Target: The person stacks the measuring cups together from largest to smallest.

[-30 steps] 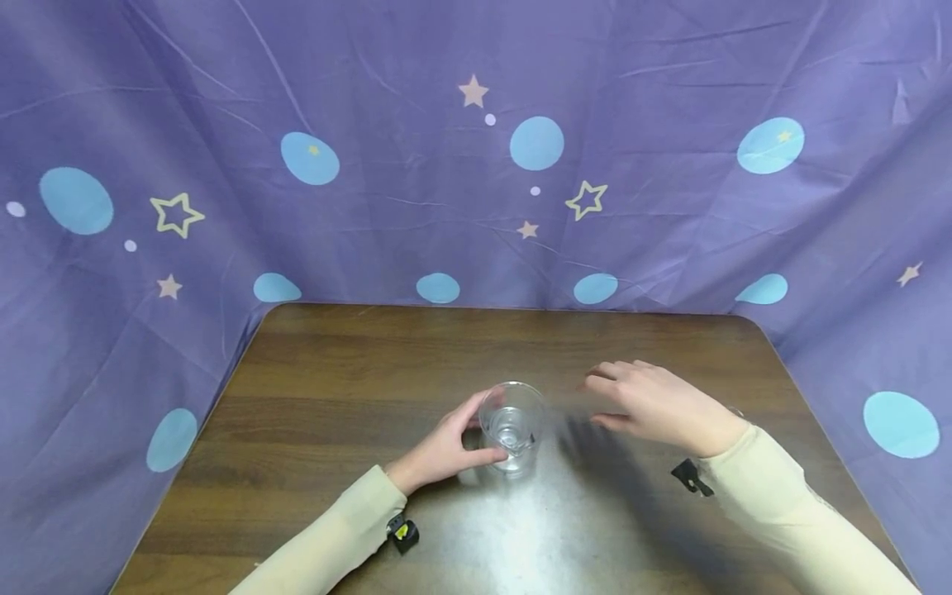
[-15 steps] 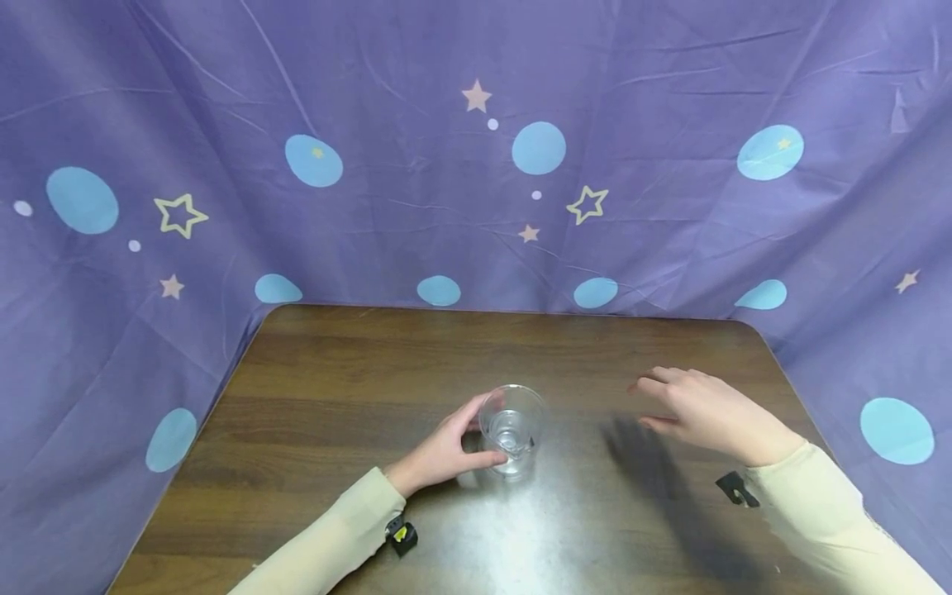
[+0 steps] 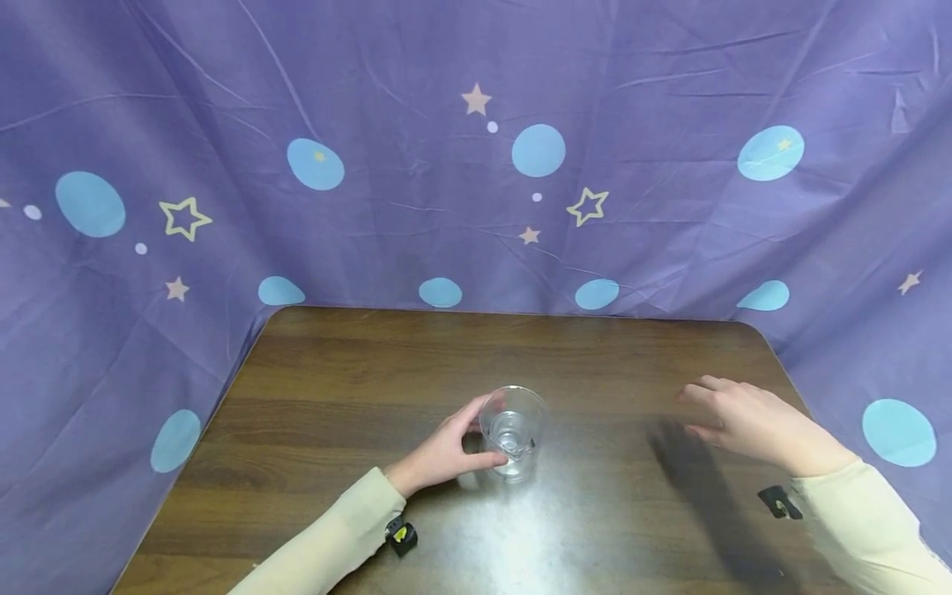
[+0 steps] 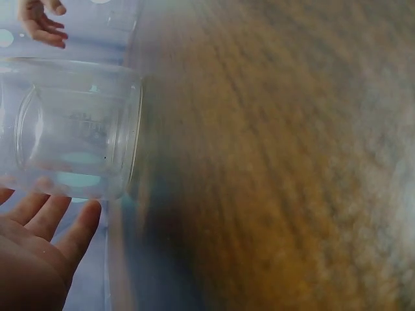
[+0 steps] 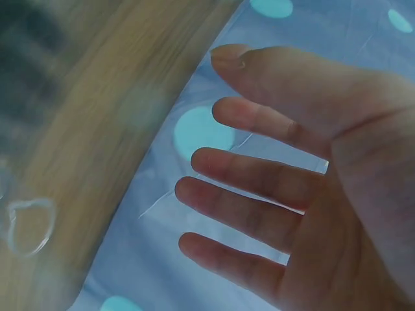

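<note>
A clear cup (image 3: pixel 513 434) stands upright near the middle of the table, with a rounded ring showing through its lower part; I cannot tell what is inside. My left hand (image 3: pixel 449 446) holds it from the left, thumb at the near side and fingers round the far side. In the left wrist view the cup's wall (image 4: pixel 74 129) lies just beyond the fingertips (image 4: pixel 87 217). Over the table's right side, apart from the cup, hovers my right hand (image 3: pixel 759 426), fingers loosely spread and holding nothing. In the right wrist view its palm and fingers (image 5: pixel 246 175) show bare.
A brown wood-grain table (image 3: pixel 357 364) extends to a purple curtain (image 3: pixel 402 165) with stars and blue dots behind and at both sides. A glare patch (image 3: pixel 513 537) lies before the cup. At the right wrist view's left edge shows a blurred clear outline (image 5: pixel 48 227).
My right hand has moved rightward, away from the cup, its shadow following. My left hand and the cup have stayed in place.
</note>
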`<act>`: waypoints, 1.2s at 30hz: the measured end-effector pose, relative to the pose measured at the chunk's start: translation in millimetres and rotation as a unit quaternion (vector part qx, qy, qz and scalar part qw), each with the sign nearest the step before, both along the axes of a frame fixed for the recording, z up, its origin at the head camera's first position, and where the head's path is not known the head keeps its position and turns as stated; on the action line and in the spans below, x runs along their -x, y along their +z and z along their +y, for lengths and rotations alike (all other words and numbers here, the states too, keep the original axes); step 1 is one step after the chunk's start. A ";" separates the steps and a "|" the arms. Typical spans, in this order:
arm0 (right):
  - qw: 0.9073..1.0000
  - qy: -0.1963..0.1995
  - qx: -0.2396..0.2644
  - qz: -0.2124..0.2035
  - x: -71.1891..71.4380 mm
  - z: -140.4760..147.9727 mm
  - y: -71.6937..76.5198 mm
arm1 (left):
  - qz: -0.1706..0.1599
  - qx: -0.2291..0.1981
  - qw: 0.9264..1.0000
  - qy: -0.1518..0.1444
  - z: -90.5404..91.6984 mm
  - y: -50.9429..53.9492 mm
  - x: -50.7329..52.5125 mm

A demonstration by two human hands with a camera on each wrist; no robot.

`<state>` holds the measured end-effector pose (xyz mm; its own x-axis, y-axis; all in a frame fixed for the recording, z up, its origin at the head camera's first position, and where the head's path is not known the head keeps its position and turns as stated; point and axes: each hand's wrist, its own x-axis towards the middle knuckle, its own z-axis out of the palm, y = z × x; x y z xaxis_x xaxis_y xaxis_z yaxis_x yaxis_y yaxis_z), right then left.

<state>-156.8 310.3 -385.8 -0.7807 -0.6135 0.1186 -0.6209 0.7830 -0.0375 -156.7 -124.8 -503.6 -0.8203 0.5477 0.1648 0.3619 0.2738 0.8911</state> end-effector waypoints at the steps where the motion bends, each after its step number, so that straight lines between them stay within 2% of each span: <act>1: 1.000 -0.003 -0.001 -0.004 0.1 3.7 -1.5 | 0.000 0.000 1.000 0.000 0.0 0.2 0.0; 7: 0.999 -0.026 -0.007 -0.039 1.5 25.3 -9.6 | -0.003 0.002 1.000 -0.001 -0.1 0.4 0.2; 15: 0.998 -0.041 -0.005 -0.039 -0.7 45.7 -17.5 | 0.000 0.000 1.000 -0.003 -0.7 -0.4 0.6; 26: 0.995 -0.060 -0.002 -0.074 -1.6 62.4 -29.8 | -0.006 0.000 1.000 -0.003 -0.6 0.6 0.3; 36: 0.996 -0.047 -0.003 -0.077 5.2 72.5 -45.3 | -0.011 -0.003 1.000 0.000 -1.1 -0.1 -0.4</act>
